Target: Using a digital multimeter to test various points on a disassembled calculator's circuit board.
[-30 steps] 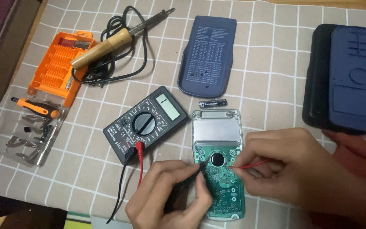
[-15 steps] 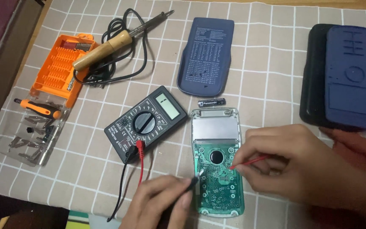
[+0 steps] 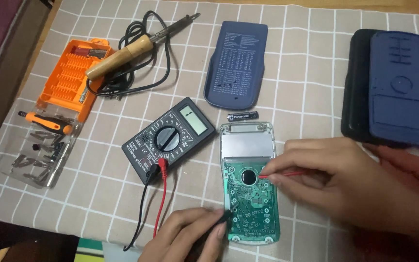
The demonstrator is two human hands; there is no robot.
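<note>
Pinching red probe (image 3: 287, 173) in right hand (image 3: 345, 179) fingers, left hand (image 3: 185, 237) gripping black probe (image 3: 221, 219) at circuit board (image 3: 250, 194) edge, multimeter (image 3: 170, 138) just beside.

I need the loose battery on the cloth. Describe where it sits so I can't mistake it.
Start at the black multimeter in the middle of the checked cloth. Up and right of it lies a blue rounded cover, and below that the opened device with the green circuit board. The battery lies in the gap between those two: a small dark cylinder on its side, the only one there.
</note>
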